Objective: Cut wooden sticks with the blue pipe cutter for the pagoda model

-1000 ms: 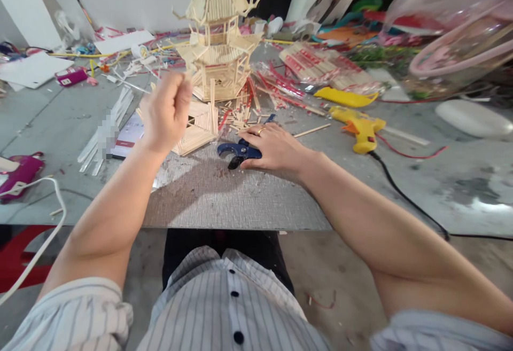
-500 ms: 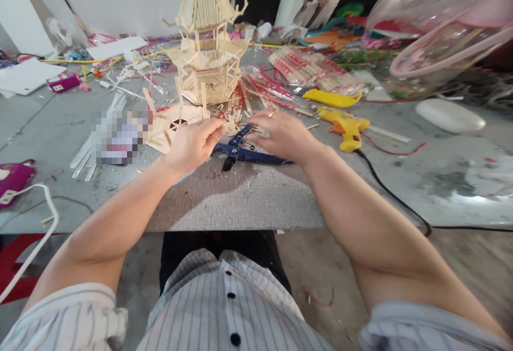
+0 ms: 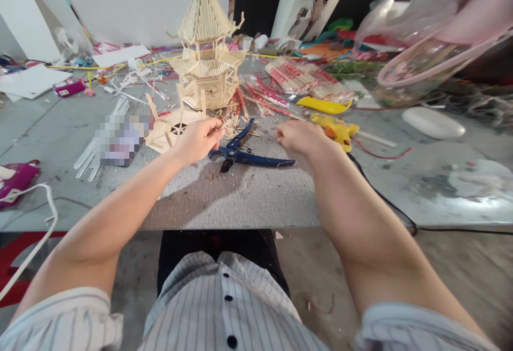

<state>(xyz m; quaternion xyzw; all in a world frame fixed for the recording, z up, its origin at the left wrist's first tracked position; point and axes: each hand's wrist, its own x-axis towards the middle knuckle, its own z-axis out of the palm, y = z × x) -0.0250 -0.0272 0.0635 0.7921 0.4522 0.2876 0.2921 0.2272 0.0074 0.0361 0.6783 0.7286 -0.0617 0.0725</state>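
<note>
My left hand (image 3: pixel 201 138) is closed in a pinch at the near right side of a hexagonal wooden-stick base (image 3: pixel 164 131) with short upright posts. Whatever its fingertips hold is too small to name. Just right of it lie blue-handled cutters (image 3: pixel 258 158), their handles spread apart. My right hand (image 3: pixel 298 134) is curled with its back up, above the table between the cutters and a yellow glue gun (image 3: pixel 342 133). Nothing shows in its fingers. Behind the base stands a tiered pagoda model (image 3: pixel 208 65) built of pale sticks.
Cut stick pieces (image 3: pixel 236 121) lie in front of the pagoda. Packs of wooden sticks (image 3: pixel 294 76) and a yellow comb-like tool (image 3: pixel 324 105) are behind my right hand. Clear glue sticks (image 3: pixel 94 140) lie left. The glue gun's black cord (image 3: pixel 374 193) runs to the table edge.
My right hand has moved right, from above the cutters toward the glue gun, and its fingers have curled in. My left hand stays near the base, still pinched.
</note>
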